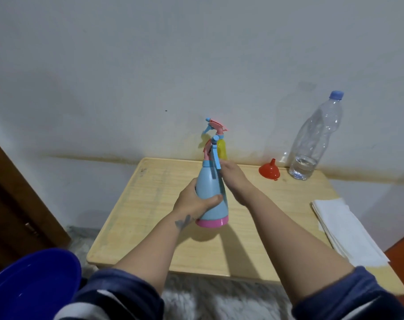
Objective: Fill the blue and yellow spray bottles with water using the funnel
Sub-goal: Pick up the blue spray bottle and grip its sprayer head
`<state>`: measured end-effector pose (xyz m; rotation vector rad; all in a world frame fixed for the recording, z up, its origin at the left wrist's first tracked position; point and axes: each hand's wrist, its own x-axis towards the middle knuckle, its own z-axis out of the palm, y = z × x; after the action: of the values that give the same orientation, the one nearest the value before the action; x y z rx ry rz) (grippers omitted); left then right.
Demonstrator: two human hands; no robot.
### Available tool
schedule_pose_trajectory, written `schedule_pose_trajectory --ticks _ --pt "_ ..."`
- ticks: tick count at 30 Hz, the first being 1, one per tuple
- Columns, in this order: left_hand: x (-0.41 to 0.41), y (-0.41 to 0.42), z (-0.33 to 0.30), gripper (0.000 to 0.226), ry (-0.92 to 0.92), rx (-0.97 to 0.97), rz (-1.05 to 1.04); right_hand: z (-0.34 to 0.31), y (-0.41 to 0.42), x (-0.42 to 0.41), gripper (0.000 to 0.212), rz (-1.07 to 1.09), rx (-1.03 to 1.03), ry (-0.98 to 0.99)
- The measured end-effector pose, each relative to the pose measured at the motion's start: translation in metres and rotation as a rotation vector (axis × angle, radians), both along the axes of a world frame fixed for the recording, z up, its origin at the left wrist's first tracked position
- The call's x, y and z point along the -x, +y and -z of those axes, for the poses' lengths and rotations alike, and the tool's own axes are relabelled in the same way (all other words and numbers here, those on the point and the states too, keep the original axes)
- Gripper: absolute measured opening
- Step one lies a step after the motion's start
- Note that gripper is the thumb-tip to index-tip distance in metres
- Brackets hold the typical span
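The left hand (pixel 196 202) is gripping the blue spray bottle (pixel 211 192) around its body, thumb across the front, holding it upright above the bench (pixel 150 204). The right hand (pixel 233 179) is reaching to the bottle's neck; its fingers are hidden behind the bottle, so whether they are gripping cannot be told. The yellow spray bottle (pixel 221 148) is standing just behind. The red funnel (pixel 269 169) is sitting mouth-down beside a water bottle (pixel 314 139), apparently only partly full. White cloths (pixel 344 229) are lying at the bench's right edge.
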<state>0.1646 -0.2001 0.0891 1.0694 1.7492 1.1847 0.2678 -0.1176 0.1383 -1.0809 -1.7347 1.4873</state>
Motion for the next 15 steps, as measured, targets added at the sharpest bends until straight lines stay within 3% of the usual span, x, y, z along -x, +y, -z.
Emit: schedule_pose_trajectory --ticks 2,5,7,10,13,15 --pt "0.000 0.002 -0.003 0.070 0.082 0.014 -0.038 0.005 -0.008 0.009 0.015 0.138 0.014 0.042" --pt "-0.002 0.005 -0.009 0.070 0.206 0.062 -0.058 0.009 -0.014 0.019 0.043 0.251 0.006 0.098" --pt "-0.004 0.005 -0.010 0.071 0.239 0.070 -0.071 0.006 -0.014 0.022 0.036 0.295 -0.023 0.101" --pt "-0.001 0.006 -0.010 0.079 0.224 0.051 -0.119 -0.001 -0.011 0.020 0.016 0.180 0.077 0.134" --pt "0.003 0.008 -0.012 0.074 0.267 0.054 -0.138 0.000 -0.008 0.020 0.026 0.079 0.168 0.149" --pt "0.002 0.011 -0.013 0.073 0.338 0.082 -0.144 0.003 -0.006 0.024 0.036 0.175 0.149 0.188"
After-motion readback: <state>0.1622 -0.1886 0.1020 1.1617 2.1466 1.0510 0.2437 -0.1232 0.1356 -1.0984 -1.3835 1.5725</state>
